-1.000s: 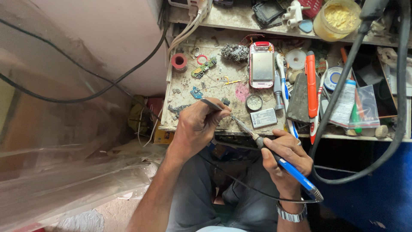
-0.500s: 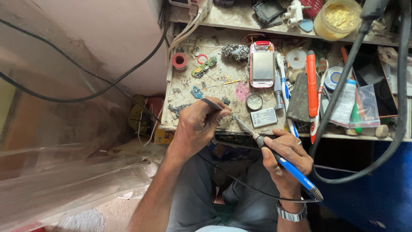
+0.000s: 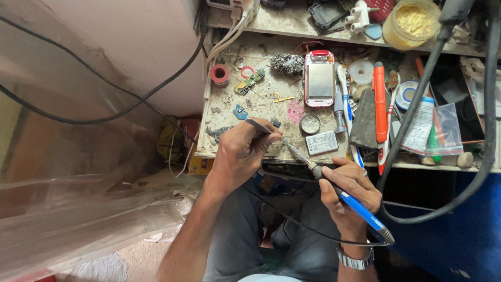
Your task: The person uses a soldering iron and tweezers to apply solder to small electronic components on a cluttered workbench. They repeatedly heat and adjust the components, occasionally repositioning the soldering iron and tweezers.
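My left hand [image 3: 240, 156] grips thin metal tweezers [image 3: 259, 125] over the near edge of a cluttered, stained workbench [image 3: 271, 104]. My right hand [image 3: 348, 196], with a wristwatch on its wrist, holds a blue-handled soldering iron [image 3: 355, 203]. The iron's metal tip [image 3: 292, 150] points up and left and meets my left fingertips and the tweezers. What the tweezers pinch is too small to see. A red and white mobile phone [image 3: 319, 78] lies face up farther back on the bench.
Near the phone lie a small grey battery [image 3: 321, 142], a round tin [image 3: 310, 124], a ball of steel wool [image 3: 286, 63], a red tape roll [image 3: 219, 74] and an orange-handled tool [image 3: 380, 104]. A yellow jar [image 3: 409, 22] stands on the shelf. Thick black cables [image 3: 417, 104] hang at right.
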Motion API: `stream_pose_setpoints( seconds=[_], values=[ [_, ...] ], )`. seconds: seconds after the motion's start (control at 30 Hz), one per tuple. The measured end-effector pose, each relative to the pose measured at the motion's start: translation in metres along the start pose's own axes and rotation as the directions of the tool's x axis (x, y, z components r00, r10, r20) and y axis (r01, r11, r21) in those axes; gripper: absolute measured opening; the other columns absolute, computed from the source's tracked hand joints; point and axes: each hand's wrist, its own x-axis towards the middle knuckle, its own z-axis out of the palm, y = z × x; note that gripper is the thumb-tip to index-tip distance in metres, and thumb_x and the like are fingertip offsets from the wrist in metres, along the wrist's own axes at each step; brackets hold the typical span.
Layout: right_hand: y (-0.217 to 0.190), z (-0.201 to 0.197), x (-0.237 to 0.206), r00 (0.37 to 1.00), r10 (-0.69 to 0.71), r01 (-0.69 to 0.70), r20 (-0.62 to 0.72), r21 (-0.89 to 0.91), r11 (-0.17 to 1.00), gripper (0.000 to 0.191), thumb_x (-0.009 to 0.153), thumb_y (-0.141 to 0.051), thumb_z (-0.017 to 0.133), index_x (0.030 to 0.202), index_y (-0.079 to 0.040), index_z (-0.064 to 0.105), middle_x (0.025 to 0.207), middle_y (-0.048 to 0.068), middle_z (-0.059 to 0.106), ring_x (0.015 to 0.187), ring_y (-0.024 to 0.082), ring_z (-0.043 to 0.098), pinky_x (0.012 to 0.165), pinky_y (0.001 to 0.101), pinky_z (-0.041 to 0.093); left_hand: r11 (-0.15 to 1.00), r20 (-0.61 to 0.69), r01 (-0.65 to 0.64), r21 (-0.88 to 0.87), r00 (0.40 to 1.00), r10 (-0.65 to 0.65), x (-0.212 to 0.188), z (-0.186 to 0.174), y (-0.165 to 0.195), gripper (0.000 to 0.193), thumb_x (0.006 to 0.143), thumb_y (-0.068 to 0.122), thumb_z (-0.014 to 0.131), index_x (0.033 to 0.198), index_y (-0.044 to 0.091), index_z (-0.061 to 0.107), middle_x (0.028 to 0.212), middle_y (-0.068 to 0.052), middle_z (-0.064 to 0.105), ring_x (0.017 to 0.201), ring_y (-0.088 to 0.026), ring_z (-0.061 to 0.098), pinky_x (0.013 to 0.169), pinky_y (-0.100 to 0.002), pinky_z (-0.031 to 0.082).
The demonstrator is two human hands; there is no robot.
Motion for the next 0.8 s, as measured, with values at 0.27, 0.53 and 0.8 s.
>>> stream_pose_setpoints(
  seconds=[0.27,0.53,0.8],
  values=[
    [-0.0020,0.0001,0.0011,1.000,0.004,-0.004,0.001,0.005,1.000,0.013,0.090,-0.008,0.074,0.102,-0.003,0.073,0.087,0.006,0.071,0.086,0.018,0.071,0.104,0.0437,0.061,1.000,0.003,-0.002,-0.003,1.000,0.002,0.0000,-0.0001,0.0002,0.014,0.095,-0.004,0.074,0.104,0.001,0.065,0.086,-0.006,0.072,0.071,-0.011,0.067,0.060,-0.027,0.050],
    [-0.0014,-0.0002,0.0005,1.000,0.013,-0.013,-0.001,0.012,1.000,0.014,0.090,-0.008,0.074,0.103,-0.003,0.074,0.087,0.006,0.071,0.087,0.018,0.071,0.105,0.0438,0.060,1.000,0.008,-0.012,-0.017,1.000,0.012,0.0005,-0.0003,-0.0003,0.014,0.095,-0.006,0.072,0.104,0.000,0.064,0.088,-0.007,0.073,0.076,-0.011,0.071,0.062,-0.027,0.052],
    [-0.0019,-0.0007,0.0004,1.000,0.012,-0.013,0.001,0.014,1.000,0.014,0.089,-0.008,0.074,0.102,-0.004,0.073,0.087,0.006,0.071,0.086,0.017,0.071,0.104,0.0430,0.060,0.999,0.009,0.000,-0.032,1.000,0.001,-0.0001,0.0002,-0.0001,0.014,0.095,-0.006,0.072,0.105,0.000,0.064,0.087,-0.006,0.073,0.076,-0.010,0.070,0.061,-0.026,0.052]
  ],
)
